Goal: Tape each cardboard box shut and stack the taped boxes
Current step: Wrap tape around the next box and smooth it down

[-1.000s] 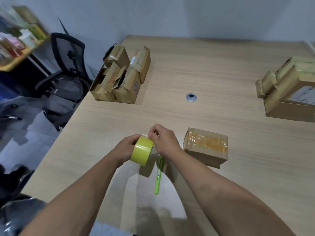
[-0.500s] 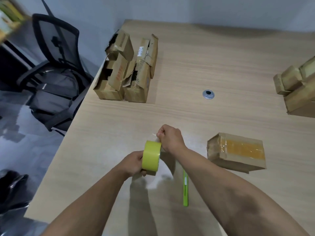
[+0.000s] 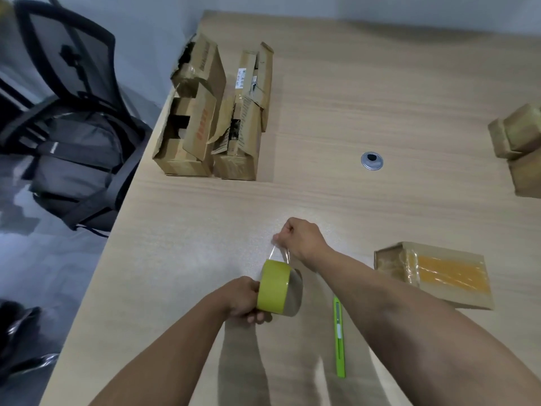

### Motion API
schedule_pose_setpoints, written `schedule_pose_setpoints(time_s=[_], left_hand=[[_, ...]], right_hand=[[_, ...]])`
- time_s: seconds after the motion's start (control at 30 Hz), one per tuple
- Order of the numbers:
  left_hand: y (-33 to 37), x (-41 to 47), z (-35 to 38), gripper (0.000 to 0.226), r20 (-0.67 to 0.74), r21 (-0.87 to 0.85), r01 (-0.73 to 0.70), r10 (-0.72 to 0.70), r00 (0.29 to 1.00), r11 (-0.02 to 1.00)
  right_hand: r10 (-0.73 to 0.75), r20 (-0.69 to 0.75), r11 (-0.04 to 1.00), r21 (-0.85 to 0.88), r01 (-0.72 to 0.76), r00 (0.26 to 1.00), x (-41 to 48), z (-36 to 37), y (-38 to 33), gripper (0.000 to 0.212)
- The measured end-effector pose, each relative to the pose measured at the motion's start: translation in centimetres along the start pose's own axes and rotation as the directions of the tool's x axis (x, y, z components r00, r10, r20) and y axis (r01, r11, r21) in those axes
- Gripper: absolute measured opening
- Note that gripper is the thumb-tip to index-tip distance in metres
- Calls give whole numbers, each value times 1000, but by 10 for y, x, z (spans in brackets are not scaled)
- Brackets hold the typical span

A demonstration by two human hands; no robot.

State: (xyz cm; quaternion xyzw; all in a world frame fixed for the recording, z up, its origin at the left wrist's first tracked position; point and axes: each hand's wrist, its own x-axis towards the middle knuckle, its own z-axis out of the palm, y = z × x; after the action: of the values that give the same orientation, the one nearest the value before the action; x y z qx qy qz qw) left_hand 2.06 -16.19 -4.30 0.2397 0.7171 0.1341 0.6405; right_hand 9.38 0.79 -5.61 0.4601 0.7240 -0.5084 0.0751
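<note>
Evidently midway: one taped box (image 3: 433,273) lies beside the right forearm and stacked boxes (image 3: 518,148) sit far right, while torn-open boxes (image 3: 210,118) wait along the table's (image 3: 351,83) left edge. The left hand (image 3: 244,297) grips the yellow tape roll (image 3: 275,288); the right hand (image 3: 298,237) pinches its free end, with open tabletop ahead.

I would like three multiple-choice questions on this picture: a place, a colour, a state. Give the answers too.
1. Where is the green cutter? A) on the table, between the arms B) inside a box C) on the chair
2. What colour is the tape roll? A) red B) yellow-green C) black
3. The box nearest the right hand is: A) open B) taped shut C) crushed flat
Answers: 1 A, it lies on bare wood; 2 B, seen in the left hand; 3 B, glossy tape covers its top.
</note>
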Motion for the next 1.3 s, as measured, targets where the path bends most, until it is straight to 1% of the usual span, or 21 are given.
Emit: schedule_pose_setpoints(time_s=[0.1,0.2,0.3,0.37,0.43,0.5,0.57,0.67,0.8,0.9,0.97,1.03,1.13,1.2,1.23,1.27,1.3], left_hand=[[7,5,-6,29,59,75,36,-40,997,997],[14,10,-10,26,82,142,89,-102,991,986],[19,15,-13,24,106,245,102,-132,986,964],[19,18,-16,19,107,327,96,-138,985,940],[19,20,-17,15,93,413,88,-138,986,906],[20,22,-18,9,71,478,79,-128,989,875],[19,24,-19,9,51,494,70,-110,993,867],[14,24,-20,10,29,473,72,-98,995,878],[9,20,-19,14,4,336,90,-96,995,938],[9,15,-17,21,-47,262,111,-102,994,959],[8,13,-16,26,-121,237,137,-111,986,962],[6,10,-15,32,-167,213,161,-126,978,964],[4,-1,-18,31,-235,164,166,-125,964,972],[8,-8,-22,35,-339,198,152,-78,938,968],[12,-12,-24,34,-417,204,145,-48,907,968],[16,-16,-24,31,-503,173,112,-10,864,979],[21,-19,-25,27,-567,97,37,25,823,995]], right_hand=[[16,-11,1000,-11,-16,1000,5,6,3,14],[10,-22,993,-121,-13,1000,6,10,3,19],[9,-23,969,-246,-15,1000,8,10,1,33],[38,-53,953,-300,-52,998,10,5,2,46],[65,-82,951,-297,-87,994,13,-1,7,53],[65,-97,964,-252,-88,993,15,-4,13,50],[50,-113,973,-220,-74,992,14,-2,16,43],[51,-165,978,-192,-83,985,10,3,18,28],[91,-184,977,-174,-123,979,1,-2,20,10],[95,-161,990,-87,-110,982,-10,-5,15,15],[72,-146,995,-58,-81,987,-20,-6,12,18],[58,-138,997,-41,-64,989,-30,-6,12,19],[51,-134,999,-8,-53,990,-43,-8,13,21],[33,-127,999,-3,-34,991,-52,-11,13,22],[21,-124,1000,-7,-22,992,-55,-12,13,22],[3,-127,1000,-14,-5,992,-61,-15,13,22],[-13,-127,1000,-21,10,992,-64,-17,12,22]])
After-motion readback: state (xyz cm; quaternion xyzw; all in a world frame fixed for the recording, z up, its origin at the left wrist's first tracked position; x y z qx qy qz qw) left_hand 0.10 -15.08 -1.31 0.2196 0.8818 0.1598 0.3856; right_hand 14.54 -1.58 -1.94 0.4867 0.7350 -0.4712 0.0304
